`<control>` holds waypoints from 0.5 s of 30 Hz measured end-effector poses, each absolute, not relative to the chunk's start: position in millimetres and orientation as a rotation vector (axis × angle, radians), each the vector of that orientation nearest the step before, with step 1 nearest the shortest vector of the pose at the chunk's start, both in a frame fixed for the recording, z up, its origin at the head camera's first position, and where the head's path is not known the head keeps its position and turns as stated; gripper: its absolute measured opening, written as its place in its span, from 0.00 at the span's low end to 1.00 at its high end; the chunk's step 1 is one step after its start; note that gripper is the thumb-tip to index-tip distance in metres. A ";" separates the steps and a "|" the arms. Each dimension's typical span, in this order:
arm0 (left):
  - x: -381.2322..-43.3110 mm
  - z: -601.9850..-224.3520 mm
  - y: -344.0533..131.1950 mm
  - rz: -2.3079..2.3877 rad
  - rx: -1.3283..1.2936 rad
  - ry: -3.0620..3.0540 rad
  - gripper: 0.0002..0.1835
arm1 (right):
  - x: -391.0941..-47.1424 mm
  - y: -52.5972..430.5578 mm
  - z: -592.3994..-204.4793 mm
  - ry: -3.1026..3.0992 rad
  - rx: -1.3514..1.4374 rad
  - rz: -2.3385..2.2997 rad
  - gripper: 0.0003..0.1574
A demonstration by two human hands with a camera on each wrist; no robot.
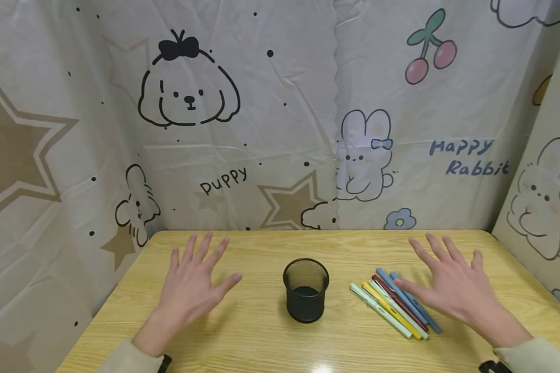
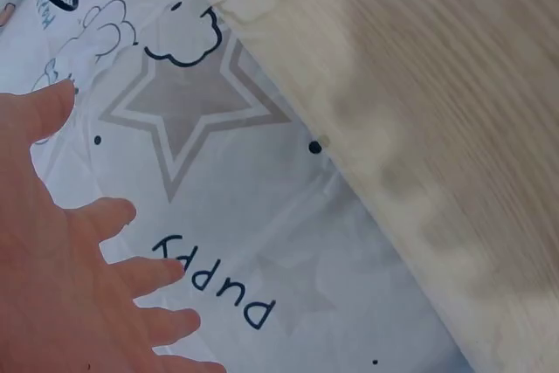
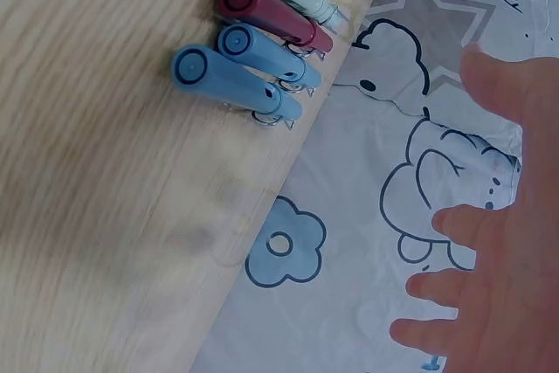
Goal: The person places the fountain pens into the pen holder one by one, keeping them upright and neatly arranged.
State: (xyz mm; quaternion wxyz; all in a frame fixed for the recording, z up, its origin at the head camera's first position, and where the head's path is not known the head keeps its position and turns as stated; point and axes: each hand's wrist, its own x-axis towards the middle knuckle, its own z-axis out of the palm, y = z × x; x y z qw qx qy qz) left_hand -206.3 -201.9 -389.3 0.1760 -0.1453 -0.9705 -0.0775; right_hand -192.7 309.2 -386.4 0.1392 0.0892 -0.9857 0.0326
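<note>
Left grip raised over left side of bench, fingers splayed wide, thumb out toward the cup side; nothing held. Right grip likewise fully spread, nothing held; thumb overlapping far ends of pens in head view, but apart from them in right wrist view. Between the two, black mesh cup upright on bench, mouth up. Just right of cup, near right grip, six pens in a slanted bunch, side by side, flat on bench. Order from cup side: light green pen, yellow pen, second light green pen, dark red pen, two blue pens. Behind bench, pale printed cloth with puppy, rabbit, stars, cherries. Beige sleeves at both wrists.
</note>
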 end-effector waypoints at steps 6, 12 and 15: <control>-200.8 -390.3 -195.3 -0.243 -0.428 -2.734 0.49 | -187.4 313.7 -386.4 -2.865 0.277 0.070 0.65; -196.3 -393.1 -187.7 -0.305 -0.449 -2.716 0.51 | -182.4 318.4 -388.4 -2.877 0.305 0.050 0.66; -194.1 -393.5 -184.6 -0.352 -0.465 -2.706 0.51 | -181.3 321.5 -389.7 -2.877 0.312 0.053 0.65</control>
